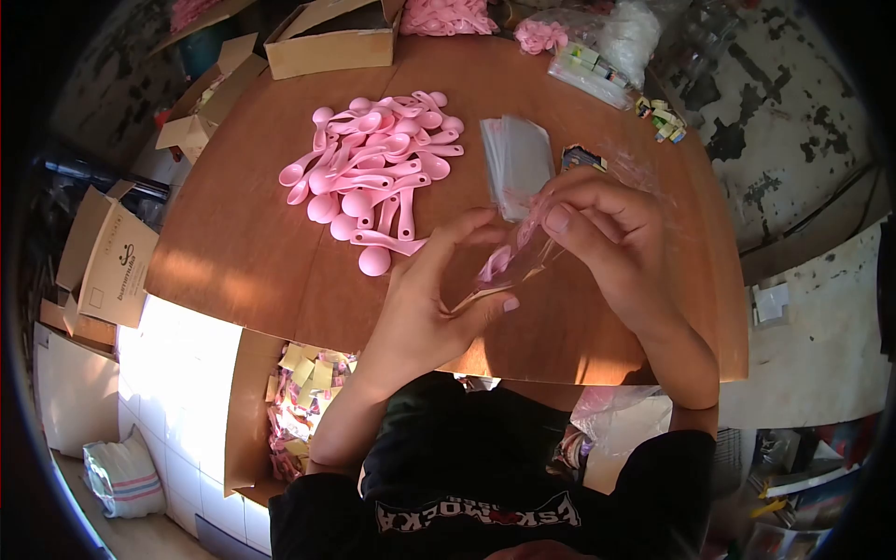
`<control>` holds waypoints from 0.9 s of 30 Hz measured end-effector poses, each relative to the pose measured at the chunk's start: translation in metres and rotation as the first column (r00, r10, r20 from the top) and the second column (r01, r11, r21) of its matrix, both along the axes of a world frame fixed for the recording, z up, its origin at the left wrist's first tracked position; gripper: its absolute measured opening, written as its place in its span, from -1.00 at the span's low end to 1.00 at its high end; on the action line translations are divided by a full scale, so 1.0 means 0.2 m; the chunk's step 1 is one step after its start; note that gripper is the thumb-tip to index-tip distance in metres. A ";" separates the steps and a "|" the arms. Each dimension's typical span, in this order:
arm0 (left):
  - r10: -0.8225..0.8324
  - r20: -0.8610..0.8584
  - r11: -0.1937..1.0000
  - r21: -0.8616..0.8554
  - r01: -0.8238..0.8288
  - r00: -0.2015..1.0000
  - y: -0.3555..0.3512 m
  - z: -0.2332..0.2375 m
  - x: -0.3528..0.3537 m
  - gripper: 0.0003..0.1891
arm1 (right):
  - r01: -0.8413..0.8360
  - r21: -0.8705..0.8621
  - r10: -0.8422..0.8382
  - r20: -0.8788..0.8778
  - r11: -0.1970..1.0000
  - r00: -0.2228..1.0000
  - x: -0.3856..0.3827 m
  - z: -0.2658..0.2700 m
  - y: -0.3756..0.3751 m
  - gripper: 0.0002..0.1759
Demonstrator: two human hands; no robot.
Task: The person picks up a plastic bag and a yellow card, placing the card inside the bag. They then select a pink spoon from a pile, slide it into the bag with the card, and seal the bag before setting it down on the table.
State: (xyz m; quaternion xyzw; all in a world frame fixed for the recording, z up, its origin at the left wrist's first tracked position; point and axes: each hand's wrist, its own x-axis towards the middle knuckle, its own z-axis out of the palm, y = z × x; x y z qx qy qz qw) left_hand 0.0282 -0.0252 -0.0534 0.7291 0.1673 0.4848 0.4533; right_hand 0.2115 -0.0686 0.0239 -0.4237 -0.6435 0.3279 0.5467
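Observation:
Between my hands is a small clear plastic bag (513, 269) with something pink inside, which looks like a spoon. My right hand (611, 229) pinches the upper end of the bag between thumb and fingers. My left hand (431, 291) curves around the lower end, its thumb along the near edge. Left of them lies a heap of pink plastic spoons (378, 154) on the brown table (252, 252). A stack of flat clear bags (518, 163) rests just beyond my hands. Beside it is a small dark packet (583, 159), partly hidden by my right hand.
An open cardboard box (331, 51) stands at the table's far edge, near a pink bundle (448, 17). Plastic packs (590, 79) and small boxes (665, 121) lie at the far right. Below the near edge, a carton (247, 401) holds many wrapped packets.

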 end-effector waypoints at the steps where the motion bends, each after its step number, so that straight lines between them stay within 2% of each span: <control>1: 0.000 -0.003 1.000 0.003 0.000 1.000 0.00 -0.03 0.00 -0.29 | 0.000 0.003 0.000 -0.003 1.000 1.000 0.01 0.01 0.00 -0.86; 3: -0.071 0.024 0.974 -0.212 0.074 0.997 -0.01 -0.07 0.01 -0.36 | -0.037 -0.151 0.036 -0.010 0.988 0.999 0.04 0.03 -0.01 -0.83; 4: -0.070 0.025 0.975 -0.211 0.074 0.997 -0.02 -0.07 0.01 -0.36 | -0.037 -0.151 0.036 -0.009 0.988 0.999 0.03 0.02 -0.01 -0.83; 6: -0.121 0.153 0.894 -0.413 0.175 0.981 -0.04 -0.06 0.01 -0.46 | -0.079 -0.268 0.020 -0.216 0.960 0.976 0.02 -0.01 -0.03 -0.77; 9: -0.148 0.188 0.853 -0.473 0.222 0.971 -0.04 -0.06 0.01 -0.43 | -0.090 -0.307 0.059 -0.109 0.947 0.992 0.05 -0.10 -0.06 -0.73; 10: -0.148 0.187 0.853 -0.472 0.221 0.971 -0.04 -0.07 0.01 -0.43 | -0.040 -0.317 0.022 -0.060 0.948 0.998 0.04 -0.10 -0.07 -0.75; 13: -0.177 0.183 0.881 -0.409 0.239 0.967 -0.04 -0.08 0.02 -0.49 | -0.048 -0.319 0.029 -0.063 0.947 0.998 0.03 -0.12 -0.09 -0.77; 15: -0.140 0.294 0.912 -0.335 0.239 0.946 -0.03 -0.08 0.02 -0.58 | -0.058 -0.283 0.041 -0.067 0.957 0.997 0.03 -0.14 -0.09 -0.78; 16: -0.084 0.323 0.920 -0.338 0.198 0.943 -0.03 -0.07 0.03 -0.67 | -0.071 -0.249 0.055 -0.071 0.966 0.996 0.03 -0.14 -0.08 -0.78; 20: -0.058 0.327 0.897 -0.397 0.192 0.943 -0.01 -0.05 0.03 -0.78 | -0.075 -0.218 0.062 -0.065 0.973 0.996 0.04 -0.17 -0.07 -0.78; 24: -0.106 0.324 0.904 -0.362 0.226 0.940 0.01 -0.05 0.03 -0.78 | -0.010 -0.227 -0.010 -0.088 0.974 0.996 0.04 -0.17 -0.07 -0.80; 27: -0.042 0.296 0.907 -0.389 0.161 0.954 0.01 -0.06 0.04 -0.79 | -0.006 -0.212 -0.014 -0.093 0.977 0.996 0.04 -0.18 -0.07 -0.81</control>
